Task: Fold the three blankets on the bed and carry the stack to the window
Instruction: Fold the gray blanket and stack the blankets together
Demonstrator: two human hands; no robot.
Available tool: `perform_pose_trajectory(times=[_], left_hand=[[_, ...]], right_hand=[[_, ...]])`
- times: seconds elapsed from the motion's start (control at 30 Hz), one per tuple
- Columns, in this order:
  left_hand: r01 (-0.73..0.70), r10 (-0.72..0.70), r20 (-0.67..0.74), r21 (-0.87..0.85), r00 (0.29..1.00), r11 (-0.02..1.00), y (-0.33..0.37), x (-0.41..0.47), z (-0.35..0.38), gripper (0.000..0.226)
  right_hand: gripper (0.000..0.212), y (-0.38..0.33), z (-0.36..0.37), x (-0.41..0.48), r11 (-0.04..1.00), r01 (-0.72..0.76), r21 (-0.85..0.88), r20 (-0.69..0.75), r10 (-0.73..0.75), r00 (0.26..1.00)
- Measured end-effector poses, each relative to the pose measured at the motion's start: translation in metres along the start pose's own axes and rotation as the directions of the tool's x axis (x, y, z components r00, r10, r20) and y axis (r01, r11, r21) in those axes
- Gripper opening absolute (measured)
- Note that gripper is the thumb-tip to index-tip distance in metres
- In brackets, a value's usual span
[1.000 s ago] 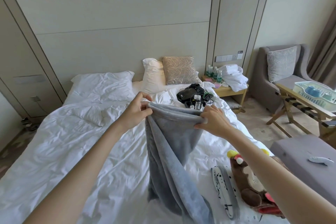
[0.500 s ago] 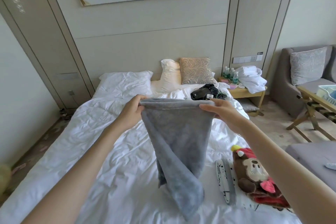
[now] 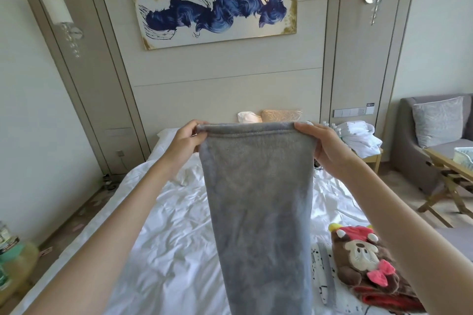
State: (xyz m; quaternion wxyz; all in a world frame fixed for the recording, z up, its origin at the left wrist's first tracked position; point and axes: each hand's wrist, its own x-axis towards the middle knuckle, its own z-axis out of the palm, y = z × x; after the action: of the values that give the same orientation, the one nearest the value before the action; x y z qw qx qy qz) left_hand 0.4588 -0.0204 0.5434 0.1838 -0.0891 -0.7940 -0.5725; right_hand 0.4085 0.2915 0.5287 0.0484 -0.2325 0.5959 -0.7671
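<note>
A grey fleece blanket hangs lengthwise in front of me above the white bed, its top hem stretched level. My left hand pinches the hem's left corner and my right hand grips the right corner. A brown cartoon-mouse blanket with red trim lies bunched on the bed at the lower right. Beside it a white blanket with black spots and a grey edge lies flat, partly hidden behind the grey one.
Pillows lean against the headboard. A nightstand with white towels stands right of the bed. Beyond it are a grey armchair and a wooden luggage rack. Jars sit at the far left.
Both hands have raised the grey blanket higher and pulled its top hem taut and level. My head has tilted up, so more of the wall and painting shows.
</note>
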Motion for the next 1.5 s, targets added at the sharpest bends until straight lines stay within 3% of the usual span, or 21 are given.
perform_pose_trajectory(times=[0.1, 0.27, 0.4, 0.6, 0.8, 0.9, 1.03, 1.2, 1.33, 1.5], left_hand=[[0.033, -0.033, 0.004, 0.040, 0.999, 0.999, -0.018, 0.009, 0.004, 0.023], [0.142, -0.141, -0.017, 0.053, 0.990, 0.989, -0.079, 0.040, 0.021, 0.029], [0.251, -0.250, -0.064, 0.019, 0.966, 0.968, -0.118, 0.080, 0.031, 0.026], [0.164, -0.162, -0.122, 0.012, 0.979, 0.986, -0.093, 0.173, 0.012, 0.025], [-0.046, 0.040, -0.160, -0.030, 0.986, 0.999, -0.024, 0.232, -0.018, 0.026], [-0.041, 0.033, -0.116, -0.074, 0.993, 0.996, -0.028, 0.222, -0.023, 0.026], [0.043, -0.045, 0.032, 0.077, 0.998, 0.996, -0.095, 0.171, -0.008, 0.033], [0.094, -0.226, 0.258, 0.439, 0.940, 0.894, -0.217, 0.073, 0.036, 0.031], [0.104, -0.352, 0.357, 0.559, 0.865, 0.823, -0.295, -0.014, 0.071, 0.022], [0.072, -0.454, 0.465, 0.634, 0.760, 0.770, -0.341, -0.109, 0.098, 0.029]], right_hand=[[0.014, 0.015, -0.005, 0.007, 0.999, -0.046, -0.020, -0.047, 0.045, 0.998], [0.040, 0.070, -0.019, 0.037, 0.969, -0.170, -0.179, -0.224, 0.129, 0.966], [0.027, 0.102, -0.017, 0.083, 0.930, -0.202, -0.308, -0.335, 0.094, 0.938], [0.027, 0.068, -0.006, 0.174, 0.862, -0.086, -0.500, -0.396, -0.139, 0.908], [0.027, -0.006, 0.004, 0.216, 0.747, 0.128, -0.652, -0.316, -0.422, 0.850], [0.027, 0.000, -0.003, 0.206, 0.707, 0.159, -0.689, -0.280, -0.462, 0.842], [0.036, 0.074, -0.022, 0.173, 0.645, 0.026, -0.764, -0.269, -0.355, 0.896], [0.038, 0.213, -0.044, 0.093, 0.504, -0.216, -0.836, -0.228, 0.040, 0.973], [0.025, 0.297, -0.055, 0.012, 0.340, -0.292, -0.894, -0.196, 0.291, 0.936], [0.010, 0.352, -0.060, -0.074, 0.232, -0.280, -0.931, -0.142, 0.477, 0.867]])
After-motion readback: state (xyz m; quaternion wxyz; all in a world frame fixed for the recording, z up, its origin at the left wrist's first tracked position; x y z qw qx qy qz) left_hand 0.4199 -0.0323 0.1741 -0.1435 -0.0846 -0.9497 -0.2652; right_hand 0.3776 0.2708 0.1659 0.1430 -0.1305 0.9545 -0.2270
